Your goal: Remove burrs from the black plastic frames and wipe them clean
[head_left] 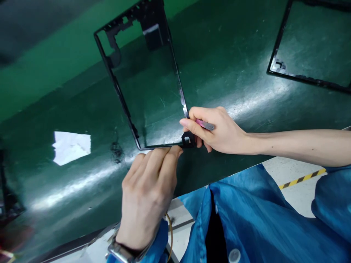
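A black rectangular frame (120, 93) lies on the green work surface, its middle open and a wider block of parts at its far end. My left hand (152, 182) is closed on the near edge of this frame, fingertips over the bar. Beside the near right corner, my right hand (219, 129) is closed around a slim pink-and-grey tool (207, 125). The tool's rear end sticks out behind the thumb, while its tip is hidden by the fingers. A small black bracket with a hole (188, 138) sits in that corner, close to my right fingers.
A second black frame (298, 77) lies at the far right, partly out of view. On the left is a torn piece of white paper (72, 147). Dark parts (9, 204) are cut off at the left edge. The green table (233, 164) ends in front of my blue garment.
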The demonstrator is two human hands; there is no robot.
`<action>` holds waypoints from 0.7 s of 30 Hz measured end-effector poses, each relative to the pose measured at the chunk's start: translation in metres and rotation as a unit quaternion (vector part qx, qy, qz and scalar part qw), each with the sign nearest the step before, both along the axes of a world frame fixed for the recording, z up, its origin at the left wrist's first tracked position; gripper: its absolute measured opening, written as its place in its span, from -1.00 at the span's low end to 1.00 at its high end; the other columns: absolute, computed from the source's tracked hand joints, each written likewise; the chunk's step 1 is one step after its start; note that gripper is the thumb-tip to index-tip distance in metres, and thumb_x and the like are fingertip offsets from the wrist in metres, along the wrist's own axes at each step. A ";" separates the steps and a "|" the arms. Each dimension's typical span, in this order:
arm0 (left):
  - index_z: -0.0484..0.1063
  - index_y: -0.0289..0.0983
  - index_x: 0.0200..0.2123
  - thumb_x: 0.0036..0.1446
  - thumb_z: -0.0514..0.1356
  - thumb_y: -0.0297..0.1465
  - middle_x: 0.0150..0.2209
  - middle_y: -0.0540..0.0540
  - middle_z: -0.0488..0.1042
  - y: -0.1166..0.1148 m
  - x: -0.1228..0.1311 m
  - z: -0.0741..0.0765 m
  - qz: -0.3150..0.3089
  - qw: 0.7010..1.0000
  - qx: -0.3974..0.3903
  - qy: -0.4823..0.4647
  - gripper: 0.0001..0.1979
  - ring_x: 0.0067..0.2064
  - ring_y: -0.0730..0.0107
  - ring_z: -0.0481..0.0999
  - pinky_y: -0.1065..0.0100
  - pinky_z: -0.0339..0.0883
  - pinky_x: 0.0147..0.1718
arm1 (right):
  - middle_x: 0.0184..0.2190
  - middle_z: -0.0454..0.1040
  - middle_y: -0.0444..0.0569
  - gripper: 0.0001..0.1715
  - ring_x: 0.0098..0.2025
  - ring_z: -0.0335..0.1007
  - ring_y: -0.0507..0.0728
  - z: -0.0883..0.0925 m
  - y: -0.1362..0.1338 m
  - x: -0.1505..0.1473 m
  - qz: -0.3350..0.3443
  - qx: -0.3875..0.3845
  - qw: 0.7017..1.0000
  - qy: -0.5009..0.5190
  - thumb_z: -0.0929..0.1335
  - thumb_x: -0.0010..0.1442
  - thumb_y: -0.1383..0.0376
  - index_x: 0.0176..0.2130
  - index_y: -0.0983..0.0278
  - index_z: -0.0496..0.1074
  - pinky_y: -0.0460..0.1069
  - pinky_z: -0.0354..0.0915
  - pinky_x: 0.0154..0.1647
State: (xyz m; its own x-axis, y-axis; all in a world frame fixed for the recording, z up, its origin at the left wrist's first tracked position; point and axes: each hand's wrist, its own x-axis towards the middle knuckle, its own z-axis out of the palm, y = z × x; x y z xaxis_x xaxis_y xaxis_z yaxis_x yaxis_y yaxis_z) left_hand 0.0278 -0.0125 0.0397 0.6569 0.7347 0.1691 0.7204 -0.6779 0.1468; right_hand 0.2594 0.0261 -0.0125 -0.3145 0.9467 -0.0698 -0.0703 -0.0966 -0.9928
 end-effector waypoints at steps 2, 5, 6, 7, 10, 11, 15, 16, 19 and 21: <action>0.64 -0.08 0.11 0.56 0.23 -0.52 -0.22 -0.05 0.62 0.001 -0.007 -0.002 0.024 1.000 -0.012 -0.007 -0.74 -0.27 0.26 0.52 0.14 0.30 -0.23 | -0.39 0.56 -0.17 -0.34 -0.54 0.42 -0.10 0.000 0.000 0.000 0.001 -0.001 1.000 -0.002 0.38 0.57 -0.22 -0.30 0.23 0.31 -0.18 0.16 -0.64; 0.67 -0.04 0.03 0.59 0.25 -0.40 -0.22 -0.02 0.65 0.003 -0.018 -0.003 0.081 0.996 -0.037 -0.017 -0.82 -0.25 0.28 0.55 0.12 0.33 -0.22 | -0.38 0.56 -0.17 -0.35 -0.56 0.41 -0.11 0.000 0.000 0.000 -0.001 -0.002 1.000 0.001 0.38 0.57 -0.21 -0.30 0.23 0.30 -0.19 0.16 -0.64; 0.67 -0.02 0.00 0.60 0.25 -0.36 -0.22 -0.01 0.65 0.004 -0.022 -0.003 0.104 0.993 -0.045 -0.022 -0.83 -0.24 0.28 0.57 0.11 0.33 -0.21 | -0.39 0.56 -0.18 -0.35 -0.58 0.39 -0.12 0.000 0.000 0.000 -0.003 0.000 1.000 0.003 0.38 0.58 -0.19 -0.31 0.23 0.31 -0.18 0.17 -0.65; 0.67 0.00 -0.02 0.60 0.26 -0.34 -0.22 0.00 0.66 0.004 -0.025 -0.003 0.121 0.991 -0.048 -0.031 -0.84 -0.23 0.27 0.58 0.10 0.34 -0.20 | -0.40 0.56 -0.19 -0.36 -0.61 0.38 -0.13 -0.001 0.001 0.000 -0.006 0.002 1.000 0.005 0.39 0.58 -0.18 -0.31 0.24 0.31 -0.18 0.17 -0.65; 0.66 -0.03 -0.04 0.57 0.28 -0.37 -0.16 0.00 0.70 0.005 -0.028 -0.003 0.135 0.987 -0.043 -0.076 -0.87 -0.14 0.25 0.65 0.13 0.45 -0.13 | -0.46 0.51 -0.24 -0.38 -0.67 0.36 -0.13 -0.002 0.001 0.000 -0.012 0.013 1.000 0.010 0.41 0.59 -0.13 -0.32 0.24 0.30 -0.18 0.16 -0.67; 0.66 -0.06 -0.05 0.55 0.31 -0.40 -0.14 -0.01 0.72 0.004 -0.026 -0.004 0.124 0.987 -0.032 -0.098 -0.88 -0.12 0.25 0.67 0.16 0.49 -0.11 | -0.47 0.51 -0.25 -0.39 -0.68 0.37 -0.12 -0.002 0.001 0.000 -0.013 0.015 1.000 0.015 0.41 0.59 -0.12 -0.32 0.24 0.30 -0.18 0.15 -0.68; 0.65 -0.12 -0.05 0.46 0.37 -0.53 -0.13 -0.03 0.72 0.001 -0.011 -0.008 0.087 0.986 -0.013 -0.140 -0.84 -0.11 0.29 0.70 0.23 0.57 -0.07 | -0.45 0.52 -0.25 -0.40 -0.67 0.38 -0.13 -0.003 0.001 0.000 -0.014 0.015 0.999 0.037 0.44 0.57 -0.10 -0.32 0.24 0.30 -0.19 0.17 -0.69; 0.65 -0.12 -0.03 0.45 0.37 -0.54 -0.12 -0.03 0.73 0.000 -0.007 -0.010 0.085 0.986 -0.023 -0.142 -0.82 -0.11 0.29 0.71 0.24 0.58 -0.06 | -0.45 0.52 -0.26 -0.40 -0.66 0.38 -0.13 -0.003 0.001 0.000 -0.013 0.014 0.999 0.039 0.44 0.57 -0.10 -0.32 0.24 0.30 -0.20 0.17 -0.69; 0.65 -0.12 0.00 0.44 0.39 -0.54 -0.11 -0.02 0.73 0.000 0.004 -0.016 0.072 0.984 -0.044 -0.154 -0.80 -0.10 0.30 0.72 0.25 0.59 -0.04 | -0.46 0.52 -0.26 -0.39 -0.65 0.39 -0.13 -0.002 0.000 0.000 -0.015 0.010 0.999 0.034 0.45 0.56 -0.10 -0.33 0.23 0.29 -0.20 0.17 -0.69; 0.63 -0.13 0.01 0.45 0.39 -0.53 -0.11 -0.01 0.73 0.001 0.009 -0.018 0.056 0.984 -0.049 -0.160 -0.82 -0.09 0.32 0.72 0.28 0.58 -0.03 | -0.47 0.52 -0.25 -0.38 -0.66 0.39 -0.12 -0.002 0.000 -0.001 -0.019 0.012 0.999 0.026 0.45 0.56 -0.10 -0.35 0.23 0.27 -0.19 0.17 -0.69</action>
